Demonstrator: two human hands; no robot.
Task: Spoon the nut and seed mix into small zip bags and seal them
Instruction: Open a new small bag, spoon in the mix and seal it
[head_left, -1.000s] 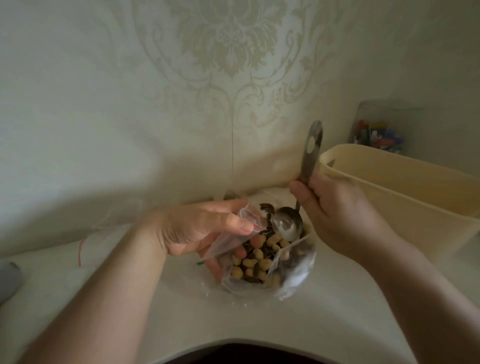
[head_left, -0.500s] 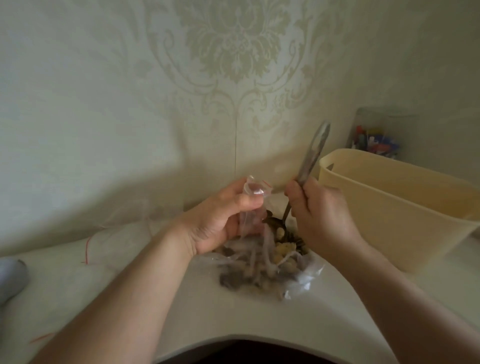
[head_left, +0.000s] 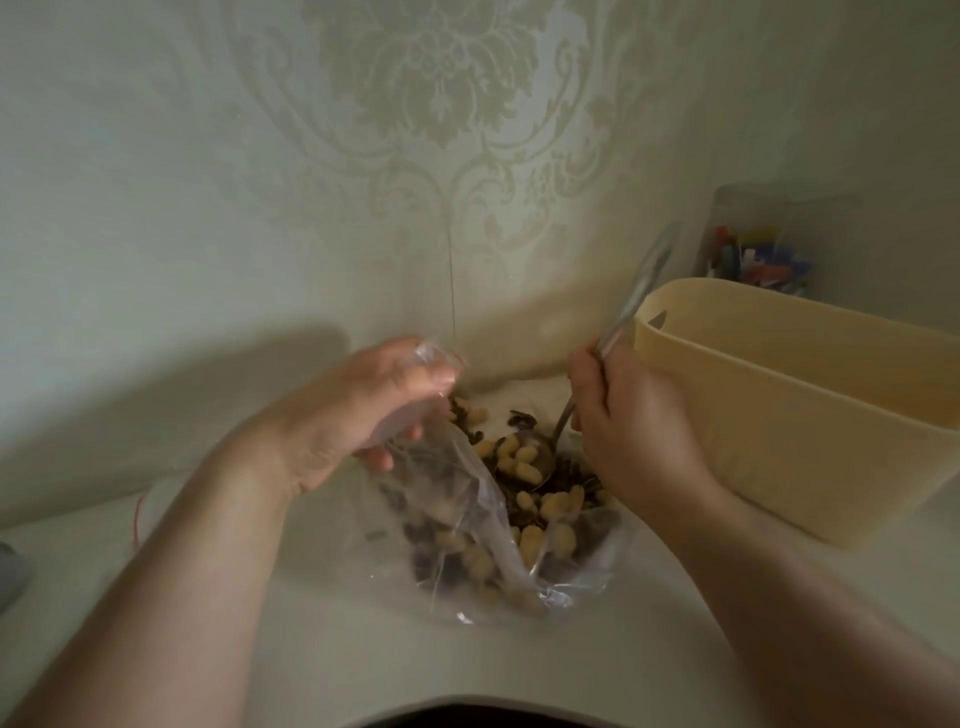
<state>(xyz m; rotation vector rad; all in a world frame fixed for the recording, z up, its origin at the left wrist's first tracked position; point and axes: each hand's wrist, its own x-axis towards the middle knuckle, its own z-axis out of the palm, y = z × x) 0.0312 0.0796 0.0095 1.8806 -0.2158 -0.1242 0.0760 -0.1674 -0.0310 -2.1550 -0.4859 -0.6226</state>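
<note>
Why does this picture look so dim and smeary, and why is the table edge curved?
Head view: dim light; the small zip bag in the left hand is motion-smeared, the spoon handle above the right hand soft; the wide lens bows the table edge and cream bin.

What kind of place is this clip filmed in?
Most likely a home, at a small white table pushed against a wall. Pointers: ornate damask wallpaper, a cream plastic bin, and a clear jar of colourful bits in the corner. Nothing looks like a commercial kitchen or lab.
</note>
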